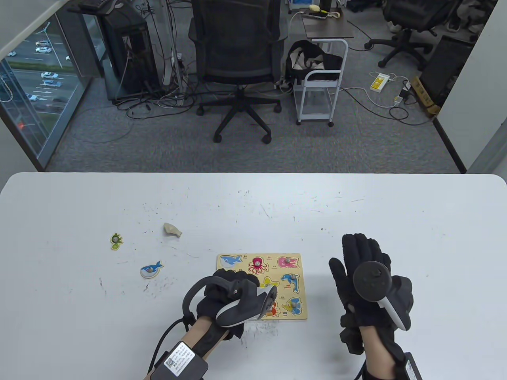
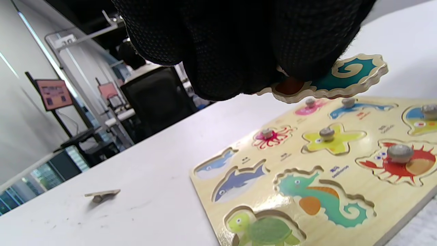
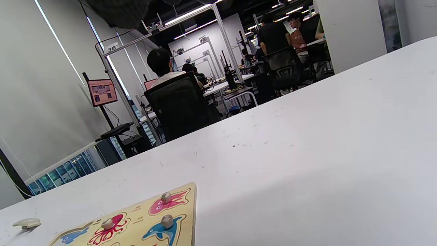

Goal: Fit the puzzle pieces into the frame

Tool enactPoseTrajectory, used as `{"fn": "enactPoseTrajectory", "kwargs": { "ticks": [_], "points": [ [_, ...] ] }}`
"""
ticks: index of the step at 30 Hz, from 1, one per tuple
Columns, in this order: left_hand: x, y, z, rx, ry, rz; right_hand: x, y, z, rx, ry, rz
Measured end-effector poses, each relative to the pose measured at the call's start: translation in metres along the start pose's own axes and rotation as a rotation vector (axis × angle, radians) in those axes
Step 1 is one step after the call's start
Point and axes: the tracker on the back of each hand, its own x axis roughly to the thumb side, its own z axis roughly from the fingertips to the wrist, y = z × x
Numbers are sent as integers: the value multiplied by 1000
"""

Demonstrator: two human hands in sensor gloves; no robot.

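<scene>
The wooden puzzle frame lies on the white table in front of me. My left hand hovers over its near left part and pinches the teal seahorse piece a little above the board. Directly below it in the left wrist view, the seahorse recess stands bare, as do the turtle recess, the shark recess and the whale recess. The octopus, starfish and crab sit in place. My right hand is spread open and empty, to the right of the frame.
Three loose pieces lie to the left of the frame: a turtle piece, a blue fish-shaped piece and a beige piece lying face down. An office chair and a cart stand beyond the table's far edge.
</scene>
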Motion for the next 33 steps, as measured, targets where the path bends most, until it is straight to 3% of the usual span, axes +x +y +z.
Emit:
{"fn": "enactPoseTrajectory", "kwargs": {
  "ticks": [19, 33],
  "points": [
    [36, -55, -30, -127, -24, -126, 4, 5, -2, 42, -49, -13],
    [33, -50, -26, -124, -14, -127, 6, 7, -2, 58, -51, -3]
  ]
}}
